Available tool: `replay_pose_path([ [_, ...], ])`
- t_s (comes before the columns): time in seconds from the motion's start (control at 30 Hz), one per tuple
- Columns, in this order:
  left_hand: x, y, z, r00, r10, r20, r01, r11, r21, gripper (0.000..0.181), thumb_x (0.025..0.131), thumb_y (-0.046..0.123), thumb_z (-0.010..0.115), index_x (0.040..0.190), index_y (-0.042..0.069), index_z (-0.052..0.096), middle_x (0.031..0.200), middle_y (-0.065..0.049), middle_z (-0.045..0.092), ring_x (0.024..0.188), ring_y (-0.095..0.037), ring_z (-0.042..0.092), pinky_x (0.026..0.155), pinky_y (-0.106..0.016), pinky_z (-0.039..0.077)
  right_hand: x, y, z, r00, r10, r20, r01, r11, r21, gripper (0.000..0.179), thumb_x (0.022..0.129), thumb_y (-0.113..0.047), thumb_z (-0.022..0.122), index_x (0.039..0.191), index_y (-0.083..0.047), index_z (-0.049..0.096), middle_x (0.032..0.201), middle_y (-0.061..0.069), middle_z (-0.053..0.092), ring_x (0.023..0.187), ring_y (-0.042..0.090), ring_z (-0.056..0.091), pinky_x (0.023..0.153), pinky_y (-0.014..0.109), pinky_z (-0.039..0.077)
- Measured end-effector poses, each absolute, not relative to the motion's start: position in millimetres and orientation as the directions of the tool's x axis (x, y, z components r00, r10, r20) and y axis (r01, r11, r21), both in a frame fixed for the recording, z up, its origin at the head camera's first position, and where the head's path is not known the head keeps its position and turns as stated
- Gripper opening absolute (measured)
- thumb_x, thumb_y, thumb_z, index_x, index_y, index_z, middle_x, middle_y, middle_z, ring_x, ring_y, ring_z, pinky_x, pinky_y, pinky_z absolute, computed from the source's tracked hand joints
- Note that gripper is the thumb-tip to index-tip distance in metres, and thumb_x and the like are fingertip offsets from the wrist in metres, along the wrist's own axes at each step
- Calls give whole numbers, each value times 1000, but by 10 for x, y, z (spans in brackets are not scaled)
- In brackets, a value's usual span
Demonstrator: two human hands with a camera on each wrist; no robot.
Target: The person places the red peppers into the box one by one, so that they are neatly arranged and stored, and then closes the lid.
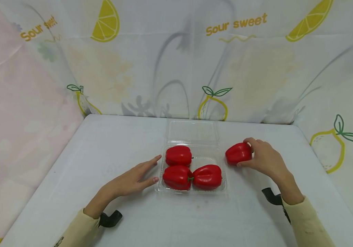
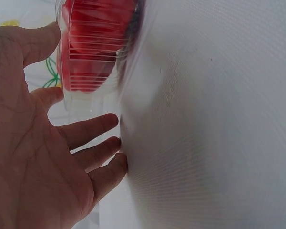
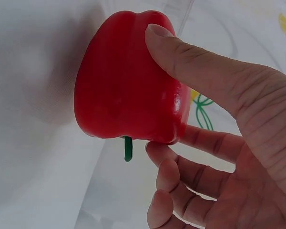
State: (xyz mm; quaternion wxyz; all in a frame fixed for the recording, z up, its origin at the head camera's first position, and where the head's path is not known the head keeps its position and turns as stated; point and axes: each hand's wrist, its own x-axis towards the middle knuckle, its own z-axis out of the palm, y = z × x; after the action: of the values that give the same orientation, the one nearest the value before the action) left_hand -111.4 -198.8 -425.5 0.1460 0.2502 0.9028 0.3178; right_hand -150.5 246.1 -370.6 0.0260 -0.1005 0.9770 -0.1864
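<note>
Right hand (image 1: 266,160) grips red bell pepper (image 1: 238,154) between thumb and fingers, likely for control; left hand (image 1: 131,179), fingers apart, beside open clamshell (image 1: 206,160), perhaps to steady it.

Enclosed by pale fabric hangings (image 1: 127,65) printed with yellow lemon slices (image 1: 107,24), leafy lemon outlines (image 1: 212,107) and orange "Sour sweet" lettering (image 1: 236,24); tinged pink at left; furnished with a white table (image 1: 111,137); lit softly.
</note>
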Motion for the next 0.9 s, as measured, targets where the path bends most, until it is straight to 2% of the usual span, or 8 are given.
replay_pose_path([
  [0.33, -1120, -1984, -4256, -835, 539, -110, 354, 679, 643, 77, 94, 59, 53, 158, 37, 17, 157, 3, 32, 142, -25, 33, 108, -55, 36, -1474, 2472, -3618, -982, -189, -2, -173, 905, -388, 74, 72, -36, 87, 128, -2, 53, 100, 15, 60, 90, 32, 56, 64, 44, 53],
  [0.9, -1106, -1980, -4240, -836, 539, -104, 351, 670, 654, 77, 94, 59, 54, 158, 35, 18, 157, 3, 32, 142, -24, 33, 108, -55, 35, -1418, 2497, -3460, -982, -187, 26, -182, 902, -390, 74, 73, -36, 86, 129, -1, 51, 101, 15, 59, 88, 30, 56, 62, 40, 53],
])
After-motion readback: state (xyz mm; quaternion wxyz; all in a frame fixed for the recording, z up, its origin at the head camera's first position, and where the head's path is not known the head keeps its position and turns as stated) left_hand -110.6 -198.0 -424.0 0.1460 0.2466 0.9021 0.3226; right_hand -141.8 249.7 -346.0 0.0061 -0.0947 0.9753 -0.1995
